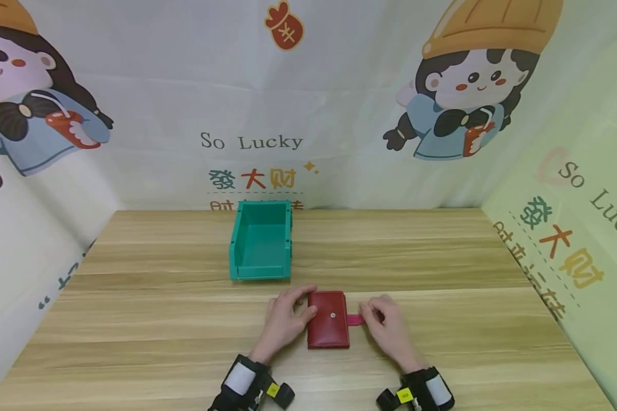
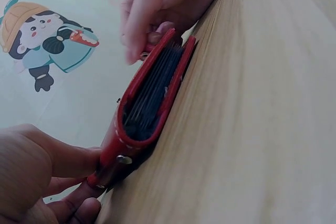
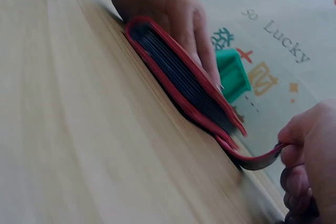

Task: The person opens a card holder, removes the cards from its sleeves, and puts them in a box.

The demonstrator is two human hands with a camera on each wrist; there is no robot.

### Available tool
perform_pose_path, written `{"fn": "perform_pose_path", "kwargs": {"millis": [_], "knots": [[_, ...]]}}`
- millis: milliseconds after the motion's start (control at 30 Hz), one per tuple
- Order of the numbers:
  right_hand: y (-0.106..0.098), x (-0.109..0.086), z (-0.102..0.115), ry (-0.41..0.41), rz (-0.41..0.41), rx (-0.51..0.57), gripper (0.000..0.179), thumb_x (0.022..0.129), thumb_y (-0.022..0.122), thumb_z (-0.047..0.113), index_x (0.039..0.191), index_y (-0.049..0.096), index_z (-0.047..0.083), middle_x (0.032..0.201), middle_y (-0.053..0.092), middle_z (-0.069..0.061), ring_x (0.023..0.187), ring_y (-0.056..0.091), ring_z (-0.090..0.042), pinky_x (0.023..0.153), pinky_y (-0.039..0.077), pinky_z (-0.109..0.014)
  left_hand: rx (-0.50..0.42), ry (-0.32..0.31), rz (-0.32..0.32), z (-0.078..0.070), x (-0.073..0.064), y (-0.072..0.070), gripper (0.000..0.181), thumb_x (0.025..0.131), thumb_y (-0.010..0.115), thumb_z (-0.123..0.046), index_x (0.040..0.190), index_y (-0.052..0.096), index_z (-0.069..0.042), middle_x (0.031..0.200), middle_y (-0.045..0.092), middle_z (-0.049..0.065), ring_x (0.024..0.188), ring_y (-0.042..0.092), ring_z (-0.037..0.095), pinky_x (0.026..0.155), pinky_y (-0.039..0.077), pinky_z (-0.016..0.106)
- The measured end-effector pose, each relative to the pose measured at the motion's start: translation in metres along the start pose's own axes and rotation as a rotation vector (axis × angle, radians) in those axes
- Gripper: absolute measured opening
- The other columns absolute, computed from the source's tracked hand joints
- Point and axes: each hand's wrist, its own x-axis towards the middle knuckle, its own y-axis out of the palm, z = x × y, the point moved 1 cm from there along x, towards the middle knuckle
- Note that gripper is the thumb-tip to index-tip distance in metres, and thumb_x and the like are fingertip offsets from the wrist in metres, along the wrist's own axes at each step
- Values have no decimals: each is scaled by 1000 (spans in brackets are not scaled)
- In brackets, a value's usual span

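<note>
A red card wallet (image 1: pixel 329 328) lies on the wooden table, a round snap stud on its cover. My left hand (image 1: pixel 284 321) grips its left, spine side, thumb on the cover and other fingers around the edge in the left wrist view. At the opposite side, my right hand (image 1: pixel 387 326) pinches the end of the wallet's closure strap (image 3: pixel 257 160), which is pulled out to the right, unfastened. Both wrist views show a stack of thin dark sleeves (image 2: pixel 153 97) between the covers, which lie nearly closed together.
Behind the wallet, a green open-front plastic bin (image 1: pixel 260 272) stands on the table (image 1: pixel 149 319), slightly left of the wallet. White printed cloth (image 1: pixel 339 114) hangs behind the table and along its sides. Each wrist wears a black strapped camera (image 1: pixel 241 379).
</note>
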Motion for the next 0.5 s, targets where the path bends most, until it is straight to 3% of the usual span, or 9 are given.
{"fn": "perform_pose_path", "kwargs": {"millis": [233, 500], "knots": [[-10, -1, -8, -53, 20, -175, 45, 84, 73, 2, 57, 41, 17, 55, 33, 13, 66, 36, -1, 65, 31, -21, 2, 3, 4, 2, 0, 0, 37, 90, 72, -14, 127, 67, -11, 119, 70, 9, 98, 60, 23, 85, 30, 36], [-17, -4, -5, 27, 62, -226, 41, 80, 80, 4, 64, 45, 16, 61, 38, 12, 71, 38, -5, 68, 30, -23, -7, 5, 12, 0, 0, -1, 37, 91, 72, -14, 127, 67, -11, 120, 70, 10, 98, 59, 23, 85, 30, 36]]}}
